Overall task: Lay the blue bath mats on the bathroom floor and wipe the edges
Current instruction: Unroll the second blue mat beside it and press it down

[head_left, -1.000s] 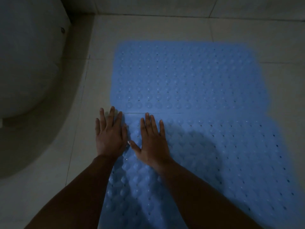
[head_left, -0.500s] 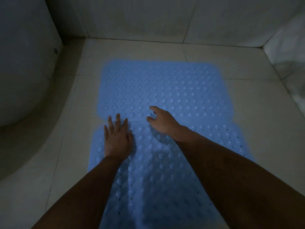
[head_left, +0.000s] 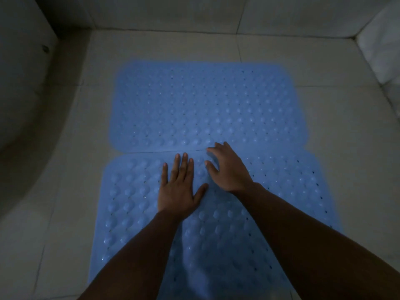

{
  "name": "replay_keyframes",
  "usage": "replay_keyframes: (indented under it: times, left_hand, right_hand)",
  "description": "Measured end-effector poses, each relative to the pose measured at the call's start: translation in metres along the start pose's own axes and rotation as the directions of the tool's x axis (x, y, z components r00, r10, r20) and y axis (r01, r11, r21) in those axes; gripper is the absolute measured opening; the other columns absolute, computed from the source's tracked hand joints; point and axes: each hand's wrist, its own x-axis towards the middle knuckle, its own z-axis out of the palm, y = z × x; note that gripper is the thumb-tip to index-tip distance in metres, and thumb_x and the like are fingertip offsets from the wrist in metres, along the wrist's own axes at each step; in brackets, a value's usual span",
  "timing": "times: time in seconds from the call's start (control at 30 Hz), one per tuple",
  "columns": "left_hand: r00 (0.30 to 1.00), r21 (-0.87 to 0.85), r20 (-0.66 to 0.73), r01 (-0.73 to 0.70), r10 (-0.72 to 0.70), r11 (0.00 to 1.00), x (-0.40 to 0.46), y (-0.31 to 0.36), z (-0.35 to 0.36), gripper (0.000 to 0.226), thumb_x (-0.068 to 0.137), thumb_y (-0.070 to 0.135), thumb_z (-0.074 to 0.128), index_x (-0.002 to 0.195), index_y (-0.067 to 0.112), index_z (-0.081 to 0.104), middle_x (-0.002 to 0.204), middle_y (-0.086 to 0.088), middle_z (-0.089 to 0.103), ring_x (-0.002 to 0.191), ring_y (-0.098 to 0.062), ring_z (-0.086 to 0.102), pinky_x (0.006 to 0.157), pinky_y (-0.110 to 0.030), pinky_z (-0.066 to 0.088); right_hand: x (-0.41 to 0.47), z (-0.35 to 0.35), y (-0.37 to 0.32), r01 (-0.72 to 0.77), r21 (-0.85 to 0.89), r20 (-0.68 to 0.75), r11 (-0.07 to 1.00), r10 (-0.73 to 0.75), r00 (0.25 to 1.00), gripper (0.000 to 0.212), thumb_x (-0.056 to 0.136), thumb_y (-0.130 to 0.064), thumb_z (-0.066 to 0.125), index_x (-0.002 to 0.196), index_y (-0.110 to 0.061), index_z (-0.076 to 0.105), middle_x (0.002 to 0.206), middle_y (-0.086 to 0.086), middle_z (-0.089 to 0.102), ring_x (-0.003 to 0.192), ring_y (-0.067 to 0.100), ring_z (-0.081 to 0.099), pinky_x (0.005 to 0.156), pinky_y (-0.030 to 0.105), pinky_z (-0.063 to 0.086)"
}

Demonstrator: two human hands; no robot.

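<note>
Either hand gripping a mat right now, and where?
Neither. The left hand rests flat on the near mat; the right hand only touches near the seam, fingers bent.

Two blue bath mats of soft-looking rubbery plastic cover the bathroom floor (head_left: pixel 324 61), the far mat (head_left: pixel 203 105) studded with rows of small raised bumps and tiny drain holes, the near mat (head_left: pixel 134 202) carrying larger rounded bumps that catch faint glints of light. Both show a dull satin sheen rather than a hard gloss. The floor is laid in large pale tiles, smooth and matt in the dim light, with thin grout lines between them. The wall (head_left: pixel 173 11) behind is faced in similar smooth pale tile. A curved white fixture (head_left: pixel 19 87) at left looks like smooth glazed ceramic.
</note>
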Motion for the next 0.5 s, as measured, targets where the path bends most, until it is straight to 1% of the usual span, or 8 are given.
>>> replay_keyframes:
  times: [0.13,0.27,0.37,0.43,0.5]
  left_hand:
    - [1.000,0.004,-0.002,0.002,-0.002,1.000,0.004,0.004,0.001,0.086,0.099,0.071,0.018,0.162,0.012,0.016,0.171,-0.007,0.003,0.158,-0.025,-0.012,0.126,-0.058,0.005]
    - [0.999,-0.012,-0.031,0.014,-0.015,1.000,0.004,0.003,0.003,0.086,0.098,0.071,0.027,0.161,0.013,0.023,0.171,-0.007,0.012,0.158,-0.029,-0.004,0.125,-0.061,0.006]
    - [0.999,-0.009,-0.025,0.026,-0.026,1.000,0.007,0.004,0.002,0.087,0.097,0.071,0.027,0.161,0.012,0.025,0.170,-0.007,0.016,0.158,-0.030,-0.001,0.124,-0.062,0.005]
    - [0.999,-0.031,0.012,0.047,-0.046,0.998,0.008,0.007,-0.002,0.087,0.096,0.072,0.026,0.161,0.013,0.024,0.170,-0.007,0.014,0.158,-0.030,-0.002,0.124,-0.061,0.003]
    - [0.996,-0.052,0.062,0.070,-0.066,0.996,0.008,0.009,-0.009,0.086,0.096,0.072,0.023,0.162,0.016,0.021,0.171,-0.004,0.010,0.158,-0.028,-0.005,0.125,-0.060,-0.001]
  right_hand:
    - [0.007,0.006,0.009,0.040,-0.036,0.009,0.999,-0.040,0.999,0.041,0.094,-0.035,0.058,0.130,-0.015,0.062,0.149,0.014,0.051,0.147,0.039,0.034,0.112,0.058,0.038]
    - [0.017,0.005,0.010,0.062,-0.041,-0.005,0.997,-0.062,0.998,0.041,0.093,-0.036,0.057,0.129,-0.017,0.063,0.148,0.012,0.051,0.148,0.037,0.033,0.112,0.058,0.037]
    - [0.024,-0.002,0.007,0.069,-0.046,-0.005,0.997,-0.070,0.998,0.041,0.094,-0.037,0.056,0.130,-0.018,0.062,0.151,0.011,0.048,0.149,0.035,0.030,0.114,0.059,0.035]
    - [0.026,-0.008,0.005,0.036,-0.063,0.056,0.997,-0.032,0.998,0.042,0.097,-0.039,0.055,0.134,-0.021,0.058,0.154,0.009,0.044,0.151,0.033,0.025,0.118,0.058,0.029]
    - [0.028,-0.012,0.002,-0.006,-0.128,0.129,0.992,0.022,0.991,0.046,0.098,-0.044,0.052,0.139,-0.023,0.053,0.154,0.007,0.043,0.151,0.030,0.025,0.119,0.057,0.027]
